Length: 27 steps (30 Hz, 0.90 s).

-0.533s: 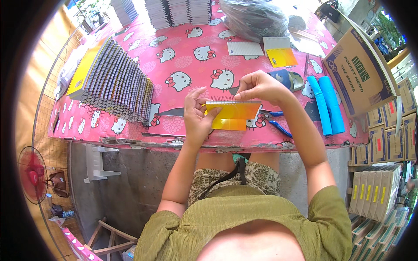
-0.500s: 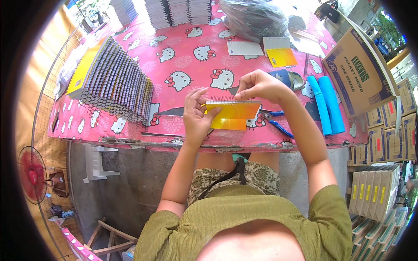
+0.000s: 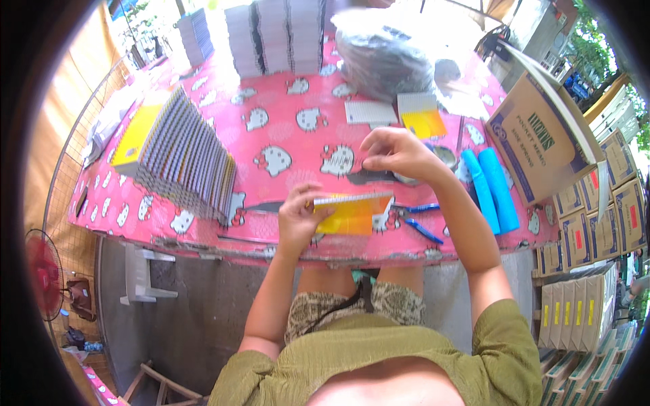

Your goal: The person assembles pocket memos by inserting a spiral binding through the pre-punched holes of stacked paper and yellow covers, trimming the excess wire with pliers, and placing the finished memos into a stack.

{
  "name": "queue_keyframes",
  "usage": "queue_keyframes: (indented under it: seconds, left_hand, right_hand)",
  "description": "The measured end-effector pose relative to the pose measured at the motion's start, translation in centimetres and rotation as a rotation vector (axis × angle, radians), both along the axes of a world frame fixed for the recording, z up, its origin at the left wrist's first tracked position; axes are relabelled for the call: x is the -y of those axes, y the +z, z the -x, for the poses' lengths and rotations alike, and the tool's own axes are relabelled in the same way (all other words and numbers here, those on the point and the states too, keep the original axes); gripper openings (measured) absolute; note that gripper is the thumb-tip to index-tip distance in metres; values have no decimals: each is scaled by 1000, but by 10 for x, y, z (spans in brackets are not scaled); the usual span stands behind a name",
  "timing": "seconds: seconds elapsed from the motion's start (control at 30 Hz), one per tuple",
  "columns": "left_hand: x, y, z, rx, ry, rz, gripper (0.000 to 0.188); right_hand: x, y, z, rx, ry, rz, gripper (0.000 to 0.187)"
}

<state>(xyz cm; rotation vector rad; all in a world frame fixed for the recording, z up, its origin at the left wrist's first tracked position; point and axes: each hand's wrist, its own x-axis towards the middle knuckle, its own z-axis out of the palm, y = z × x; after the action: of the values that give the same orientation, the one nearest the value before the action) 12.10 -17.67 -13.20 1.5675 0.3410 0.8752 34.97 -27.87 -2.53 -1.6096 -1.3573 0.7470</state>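
Over the pink tabletop [image 3: 230,122], the right hand [image 3: 399,154] has moved away from the left hand [image 3: 298,220], toward the far side. Left hand holds a small yellow notebook [image 3: 352,215] near the near edge; right hand pinches a thin, blurry wire coil [image 3: 344,161].

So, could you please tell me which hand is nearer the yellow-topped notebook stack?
Left: the left hand, holding a yellow notepad, is to the right of the stack, apart from it; the right hand is farther right.

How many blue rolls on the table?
2, side by side: left roll and right roll, both just left of the cardboard box. Others could be hidden behind it.
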Motion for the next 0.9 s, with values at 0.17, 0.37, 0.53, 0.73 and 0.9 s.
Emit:
queue_keyframes:
  seconds: [0.17, 0.37, 0.53, 0.73, 0.9]
  left_hand:
    - [1, -3, 2, 41, -63, 105, 20]
    - [13, 3, -9, 32, -182, 238, 14]
    - [11, -2, -5, 51, -128, 177, 15]
    - [6, -7, -1, 57, -110, 216, 14]
    - [8, -4, -6, 73, -145, 194, 13]
  right_hand:
    - [-41, 74, -62, 511, -788, -499, 15]
    - [-101, 153, -255, 915, -1049, -890, 18]
    - [-130, 155, -303, 1046, -938, -409, 19]
    - [-134, 129, -299, 876, -924, -358, 18]
    - [-129, 112, -317, 800, -919, -267, 22]
